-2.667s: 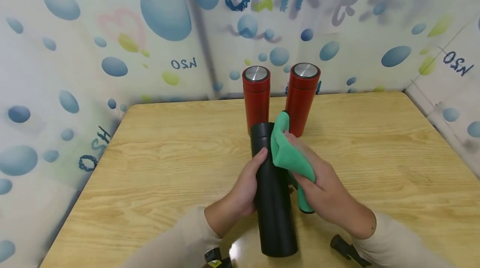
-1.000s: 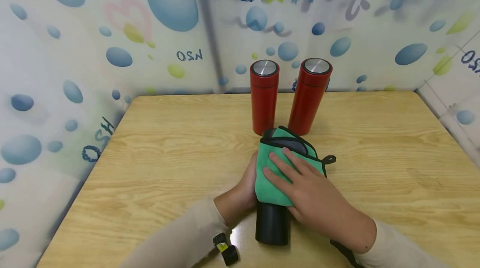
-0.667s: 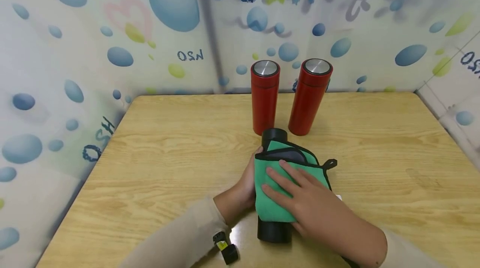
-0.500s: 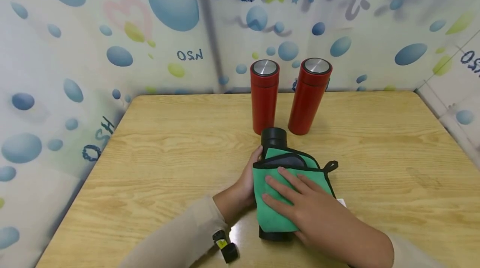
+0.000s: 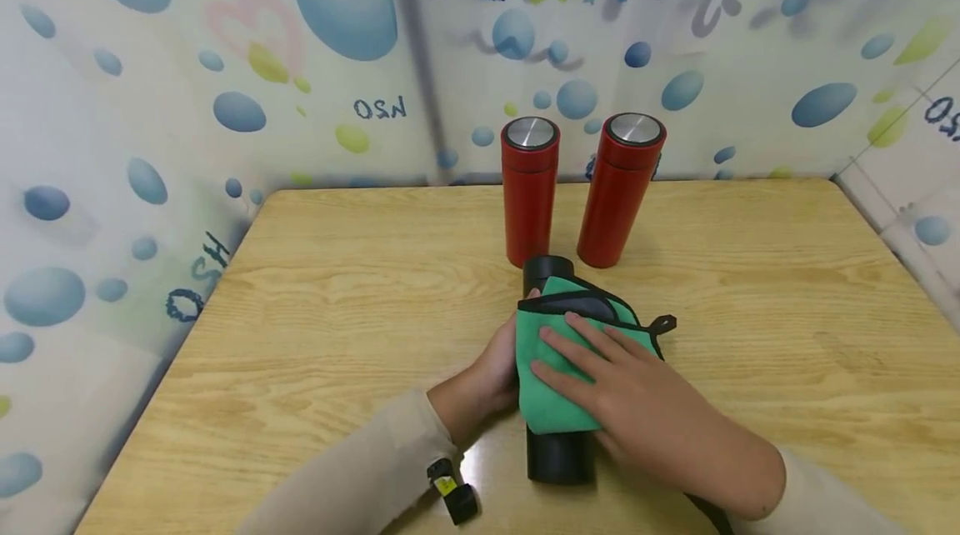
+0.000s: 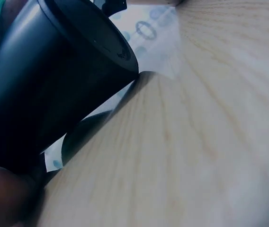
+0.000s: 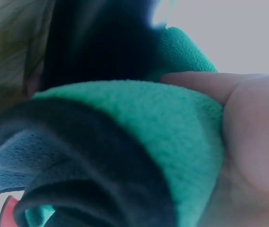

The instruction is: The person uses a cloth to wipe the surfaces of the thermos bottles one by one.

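A black cylindrical bottle (image 5: pixel 561 458) is held at a slant above the table, its capped end away from me. From its left side my left hand (image 5: pixel 491 368) grips it, with most of the fingers hidden behind bottle and cloth. A green microfibre cloth (image 5: pixel 555 402) with black edging and a grey inner side drapes over the bottle's middle. My right hand (image 5: pixel 622 381) holds the cloth against the bottle, fingers spread across the top and thumb low on the near side. The bottle's base (image 6: pixel 96 28) shows in the left wrist view; folded cloth (image 7: pixel 134 109) fills the right wrist view.
Two red bottles (image 5: pixel 528 202) with silver-topped lids stand upright at the back, just beyond the black bottle's cap. The wooden table (image 5: pixel 337 285) meets a patterned wall (image 5: pixel 450 35) behind. A black strap device (image 5: pixel 452 492) sits at my left wrist.
Earlier the cloth was bunched beside the cap; then it lay spread over the bottle and slid down towards the base. Since half a second ago it has moved back up, uncovering more of the lower end.
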`<state>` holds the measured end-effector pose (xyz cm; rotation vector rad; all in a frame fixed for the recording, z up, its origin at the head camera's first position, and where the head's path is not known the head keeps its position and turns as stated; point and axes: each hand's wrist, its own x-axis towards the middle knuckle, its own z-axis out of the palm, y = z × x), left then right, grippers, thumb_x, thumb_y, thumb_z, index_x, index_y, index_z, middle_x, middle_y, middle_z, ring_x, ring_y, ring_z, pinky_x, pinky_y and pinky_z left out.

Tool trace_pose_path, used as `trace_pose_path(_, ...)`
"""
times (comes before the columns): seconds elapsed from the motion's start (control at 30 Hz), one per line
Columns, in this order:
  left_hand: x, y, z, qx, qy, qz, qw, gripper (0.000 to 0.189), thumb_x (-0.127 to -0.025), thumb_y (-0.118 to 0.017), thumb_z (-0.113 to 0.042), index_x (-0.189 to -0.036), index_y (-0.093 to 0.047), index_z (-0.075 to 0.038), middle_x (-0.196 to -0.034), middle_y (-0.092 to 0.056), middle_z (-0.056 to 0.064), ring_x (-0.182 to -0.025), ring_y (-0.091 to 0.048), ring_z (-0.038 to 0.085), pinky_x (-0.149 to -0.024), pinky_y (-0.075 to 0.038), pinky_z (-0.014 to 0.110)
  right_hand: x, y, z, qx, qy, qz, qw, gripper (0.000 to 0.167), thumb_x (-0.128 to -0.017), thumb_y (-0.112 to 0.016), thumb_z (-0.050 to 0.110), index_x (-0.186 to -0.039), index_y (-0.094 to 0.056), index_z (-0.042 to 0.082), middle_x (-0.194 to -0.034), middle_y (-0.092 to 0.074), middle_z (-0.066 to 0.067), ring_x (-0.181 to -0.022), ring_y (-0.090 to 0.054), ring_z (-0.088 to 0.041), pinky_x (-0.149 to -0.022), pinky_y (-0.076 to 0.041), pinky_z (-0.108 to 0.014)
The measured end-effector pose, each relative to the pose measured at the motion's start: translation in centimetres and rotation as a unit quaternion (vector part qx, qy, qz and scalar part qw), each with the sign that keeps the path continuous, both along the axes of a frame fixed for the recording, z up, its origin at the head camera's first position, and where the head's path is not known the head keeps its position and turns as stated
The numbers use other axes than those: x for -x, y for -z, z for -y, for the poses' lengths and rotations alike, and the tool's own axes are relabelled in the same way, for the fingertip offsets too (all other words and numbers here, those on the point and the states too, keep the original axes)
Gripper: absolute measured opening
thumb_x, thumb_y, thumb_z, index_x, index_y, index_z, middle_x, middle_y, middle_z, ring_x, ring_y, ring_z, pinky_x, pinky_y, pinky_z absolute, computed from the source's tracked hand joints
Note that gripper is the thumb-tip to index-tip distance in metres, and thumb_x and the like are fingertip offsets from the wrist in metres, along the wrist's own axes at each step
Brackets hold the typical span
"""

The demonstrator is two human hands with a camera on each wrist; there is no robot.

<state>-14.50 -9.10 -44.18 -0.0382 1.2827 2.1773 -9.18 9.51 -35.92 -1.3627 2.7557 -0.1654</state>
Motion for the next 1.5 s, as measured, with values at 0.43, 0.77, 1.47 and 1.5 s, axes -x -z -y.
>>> trace_pose_path(0.43, 0.2, 0.3, -0.3, 0.042, 0.013, -0.028, 0.9987, 0.039, -0.105, -0.027, -0.050, -0.106, -0.056, -0.025, -0.101, -0.061, -0.012, -0.094, -0.059, 0.002, -0.086, -0.050, 0.023, 1.2, 0.7, -0.1, 0.012, 0.041, -0.035, 0.9985, 0.072, -0.085, -0.077, 0.019, -0.150, -0.046, 0.026, -0.160, -0.038, -0.007, -0.147, -0.031, -0.042, -0.104, -0.044, -0.064)
trace_pose_path(0.77, 0.1, 0.8, -0.3, 0.013, -0.014, 0.015, 0.9997, 0.039, -0.099, -0.025, -0.037, -0.100, -0.060, -0.020, -0.095, -0.063, -0.009, -0.090, -0.059, 0.006, -0.083, -0.051, 0.026, 1.3, 0.7, 0.0, 0.003, 0.069, -0.040, 0.9968, 0.074, -0.083, -0.081, 0.021, -0.149, -0.048, 0.024, -0.158, -0.040, -0.008, -0.146, -0.033, -0.043, -0.105, -0.043, -0.065)
trace_pose_path(1.47, 0.1, 1.1, 0.1, 0.031, 0.005, -0.017, 0.9994, 0.031, -0.107, -0.028, -0.036, -0.112, -0.054, -0.020, -0.101, -0.058, -0.009, -0.094, -0.056, 0.005, -0.087, -0.049, 0.023, 0.7, -0.4, 0.1, -0.004, 0.042, -0.025, 0.9988, 0.070, -0.078, -0.084, 0.025, -0.142, -0.057, 0.020, -0.153, -0.047, -0.013, -0.139, -0.041, -0.049, -0.100, -0.048, -0.063)
trace_pose_path(1.5, 0.1, 1.0, 0.1, 0.033, 0.005, -0.017, 0.9993, 0.030, -0.107, -0.028, -0.035, -0.111, -0.054, -0.020, -0.101, -0.058, -0.009, -0.094, -0.056, 0.005, -0.087, -0.049, 0.024, 0.6, -0.4, 0.1, -0.004, 0.039, -0.024, 0.9989, 0.070, -0.078, -0.084, 0.026, -0.142, -0.057, 0.020, -0.153, -0.047, -0.014, -0.139, -0.041, -0.049, -0.100, -0.048, -0.063)
